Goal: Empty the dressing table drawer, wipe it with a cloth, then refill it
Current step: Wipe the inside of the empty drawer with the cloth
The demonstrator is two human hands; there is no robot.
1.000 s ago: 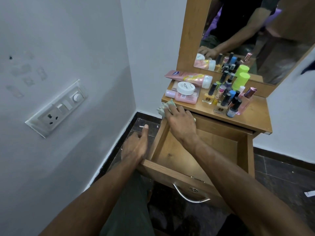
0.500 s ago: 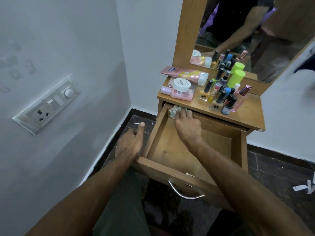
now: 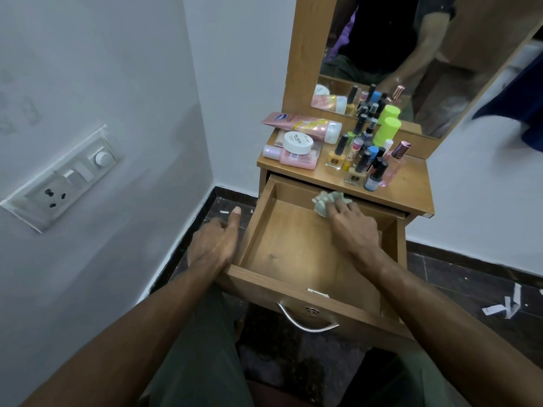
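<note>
The wooden drawer (image 3: 293,284) of the dressing table stands pulled out, and its inside holds nothing but the cloth. My right hand (image 3: 351,224) presses a crumpled pale green cloth (image 3: 324,201) against the back wall of the drawer, right of its middle. My left hand (image 3: 216,245) rests flat against the outside of the drawer's left wall, thumb pointing up, holding nothing. On the table top (image 3: 411,189) stand the cosmetics: a pink tube (image 3: 302,126), a white round jar (image 3: 297,142), several nail polish bottles (image 3: 363,163) and a lime green container (image 3: 388,130).
A mirror (image 3: 411,54) rises behind the table top. The white wall with a switch and socket plate (image 3: 61,179) runs close on the left. Dark floor tiles surround the table, with white paper scraps (image 3: 502,306) at the right. A metal handle (image 3: 305,321) hangs on the drawer front.
My right hand has slid the cloth from the drawer's back left corner rightward along the back wall. My left hand has stayed against the left wall.
</note>
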